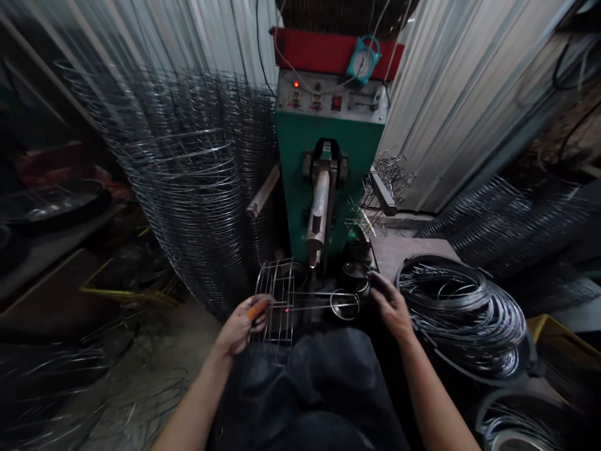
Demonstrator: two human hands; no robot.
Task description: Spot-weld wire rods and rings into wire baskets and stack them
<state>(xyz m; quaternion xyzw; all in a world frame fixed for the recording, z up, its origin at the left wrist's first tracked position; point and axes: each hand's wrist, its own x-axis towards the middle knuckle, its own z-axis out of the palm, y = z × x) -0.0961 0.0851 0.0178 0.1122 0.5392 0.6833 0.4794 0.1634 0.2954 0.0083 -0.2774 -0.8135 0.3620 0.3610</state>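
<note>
My left hand (244, 319) is closed around an orange handle-like piece (257, 307) at the left edge of a wire rack (280, 282). What the orange piece belongs to cannot be made out. Two long wires (314, 307) run rightward from the rack toward a metal ring (345, 305). Beyond that ring, my right hand (390, 305) hovers with dark fingertips stretched out and apart, holding nothing visible. Above and between both hands, the metal arm (319, 213) of a green machine (295, 150) points down toward me, its tip just behind the wires.
Tall stacks of wire hoops (188, 188) rise at the left. A black tub (408, 275) of coiled wire rings stands close by my right forearm, with another tub (483, 407) below it. Two bars (263, 191) jut out beside the machine. A teal-rimmed dial (363, 62) hangs above.
</note>
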